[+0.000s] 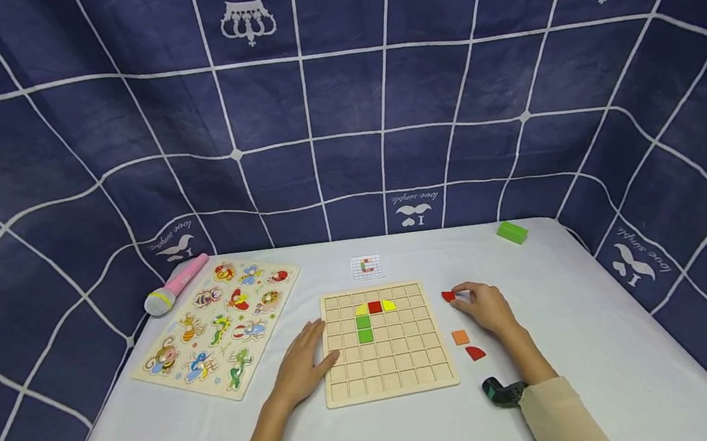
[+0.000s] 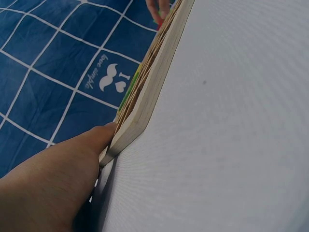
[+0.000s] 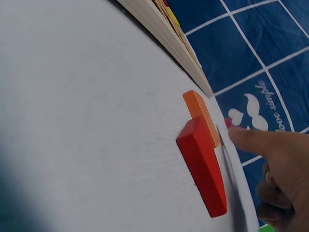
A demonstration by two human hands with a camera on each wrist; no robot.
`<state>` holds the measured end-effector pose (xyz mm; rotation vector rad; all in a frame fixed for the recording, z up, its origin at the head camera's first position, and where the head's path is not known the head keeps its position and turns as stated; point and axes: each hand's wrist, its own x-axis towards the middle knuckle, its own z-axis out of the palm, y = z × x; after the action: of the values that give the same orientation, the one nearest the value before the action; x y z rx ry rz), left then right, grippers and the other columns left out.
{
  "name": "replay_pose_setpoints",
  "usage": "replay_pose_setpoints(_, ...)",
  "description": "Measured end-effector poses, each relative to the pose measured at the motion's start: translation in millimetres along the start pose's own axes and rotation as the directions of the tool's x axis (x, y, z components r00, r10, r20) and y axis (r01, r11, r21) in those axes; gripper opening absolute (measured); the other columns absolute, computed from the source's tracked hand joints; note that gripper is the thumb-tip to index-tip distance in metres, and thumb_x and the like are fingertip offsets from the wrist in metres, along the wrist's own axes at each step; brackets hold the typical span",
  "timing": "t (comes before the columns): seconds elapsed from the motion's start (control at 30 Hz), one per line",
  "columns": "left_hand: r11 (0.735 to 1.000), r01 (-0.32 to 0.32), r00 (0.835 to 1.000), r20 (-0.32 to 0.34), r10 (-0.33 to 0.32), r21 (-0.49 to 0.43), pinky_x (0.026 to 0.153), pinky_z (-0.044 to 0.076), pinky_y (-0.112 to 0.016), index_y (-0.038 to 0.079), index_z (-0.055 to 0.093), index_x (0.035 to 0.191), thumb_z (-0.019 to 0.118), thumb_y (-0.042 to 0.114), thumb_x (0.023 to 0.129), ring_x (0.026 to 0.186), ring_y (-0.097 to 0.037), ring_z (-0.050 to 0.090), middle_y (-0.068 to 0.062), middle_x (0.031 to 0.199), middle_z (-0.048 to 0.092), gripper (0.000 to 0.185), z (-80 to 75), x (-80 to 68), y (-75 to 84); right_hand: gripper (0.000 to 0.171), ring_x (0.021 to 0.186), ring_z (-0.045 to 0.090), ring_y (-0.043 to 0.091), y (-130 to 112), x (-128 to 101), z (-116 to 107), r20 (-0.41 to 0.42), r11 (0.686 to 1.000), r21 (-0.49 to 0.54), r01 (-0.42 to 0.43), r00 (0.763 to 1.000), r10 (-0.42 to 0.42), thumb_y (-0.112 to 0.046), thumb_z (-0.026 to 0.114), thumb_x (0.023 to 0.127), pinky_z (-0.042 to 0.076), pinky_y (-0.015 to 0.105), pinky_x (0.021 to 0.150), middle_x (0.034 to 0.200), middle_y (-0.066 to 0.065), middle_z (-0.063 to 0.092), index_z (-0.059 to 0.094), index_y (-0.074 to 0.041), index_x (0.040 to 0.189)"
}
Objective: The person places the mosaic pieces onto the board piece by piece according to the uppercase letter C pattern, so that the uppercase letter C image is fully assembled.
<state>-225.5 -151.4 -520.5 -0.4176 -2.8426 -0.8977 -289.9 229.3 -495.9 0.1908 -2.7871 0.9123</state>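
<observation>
The left hand (image 1: 304,364) lies flat with released fingers against the left edge of the wooden grid board (image 1: 390,385) on the white surface (image 1: 602,337). The right hand (image 1: 488,307) is to the right of the board, and its fingers pinch a small red piece (image 1: 448,296) that sits on the surface. An orange square (image 1: 461,337) and another red piece (image 1: 475,353) lie just beside that hand.
</observation>
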Motion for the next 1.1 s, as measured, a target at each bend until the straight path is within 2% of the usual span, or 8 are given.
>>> replay_pose_setpoints(0.2, 1.000, 0.006, 1.000, 0.000, -0.006, -0.004, 0.110, 0.018, -0.046, 0.007, 0.034, 0.143, 0.059, 0.043, 0.088, 0.137, -0.029, 0.021, -0.011, 0.147, 0.032, 0.070, -0.8, -1.7, 0.0, 0.028, 0.043, 0.025, 0.010, -30, -7, 0, -0.017, 0.987, 0.127, 0.096, 0.995, -0.094, -0.027, 0.075, 0.078, 0.020, 0.022, 0.038, 0.049, -0.004, 0.032, 0.070, -0.012, 0.102)
replay_pose_setpoints(0.43, 1.000, -0.007, 1.000, -0.009, 0.007, -0.006, 0.110, 0.018, -0.046, 0.006, 0.034, 0.143, 0.059, 0.042, 0.088, 0.137, -0.029, 0.022, -0.010, 0.147, 0.032, 0.070, -0.8, -0.6, 0.2, 0.027, 0.041, 0.024, 0.005, -73, -19, 17, 0.028, 0.970, 0.167, 0.179, 0.982, -0.186, -0.026, 0.075, 0.078, 0.020, 0.019, 0.036, 0.047, -0.008, 0.031, 0.070, -0.014, 0.101)
replay_pose_setpoints(0.73, 1.000, 0.000, 1.000, -0.003, 0.000, -0.005, 0.110, 0.018, -0.046, 0.007, 0.034, 0.142, 0.060, 0.041, 0.087, 0.137, -0.029, 0.022, -0.010, 0.146, 0.033, 0.069, -1.4, -0.7, 0.8, 0.025, 0.039, 0.022, -0.001, -110, -39, 48, 0.109, 0.937, 0.162, 0.308, 0.939, -0.327, -0.030, 0.074, 0.078, 0.021, 0.016, 0.037, 0.044, -0.012, 0.031, 0.069, -0.018, 0.100)
replay_pose_setpoints(0.83, 1.000, 0.001, 1.000, -0.003, -0.001, -0.003, 0.110, 0.018, -0.046, 0.007, 0.035, 0.142, 0.060, 0.041, 0.087, 0.137, -0.028, 0.022, -0.010, 0.146, 0.033, 0.069, -1.7, -0.5, 1.0, 0.025, 0.039, 0.024, -0.001, -118, -43, 58, 0.136, 0.933, 0.142, 0.329, 0.928, -0.348, -0.033, 0.073, 0.078, 0.022, 0.017, 0.036, 0.044, -0.013, 0.033, 0.070, -0.020, 0.099)
replay_pose_setpoints(1.1, 1.000, -0.002, 1.000, 0.000, 0.002, 0.005, 0.110, 0.019, -0.046, 0.007, 0.035, 0.142, 0.059, 0.042, 0.088, 0.136, -0.028, 0.022, -0.010, 0.146, 0.034, 0.069, -1.4, -0.3, 1.4, 0.024, 0.042, 0.028, 0.001, -119, -45, 75, 0.145, 0.937, 0.067, 0.342, 0.926, -0.348, -0.037, 0.074, 0.077, 0.024, 0.018, 0.039, 0.046, -0.013, 0.036, 0.070, -0.024, 0.096)
